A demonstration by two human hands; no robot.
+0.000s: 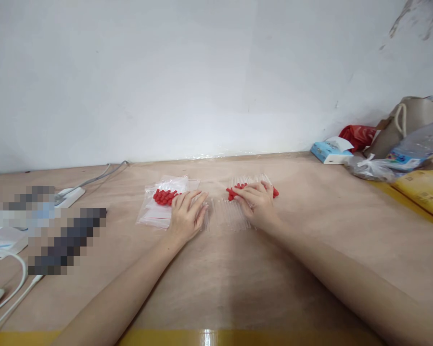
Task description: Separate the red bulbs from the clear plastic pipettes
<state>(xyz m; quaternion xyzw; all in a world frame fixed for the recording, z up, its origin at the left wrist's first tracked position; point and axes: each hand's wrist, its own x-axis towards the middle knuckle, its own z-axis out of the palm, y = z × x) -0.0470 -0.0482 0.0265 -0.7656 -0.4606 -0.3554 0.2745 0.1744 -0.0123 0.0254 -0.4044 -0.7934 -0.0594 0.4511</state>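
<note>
Left hand at frame centre, fingers spread flat, palm down on clear tubes lying in row on wooden surface. Its fingertips just beside clear zip bag of red caps. Right hand right of centre, fingers extended together, pressing red-capped tubes; no pinch visible. Tissue pack, water bottle at right edge.
</note>
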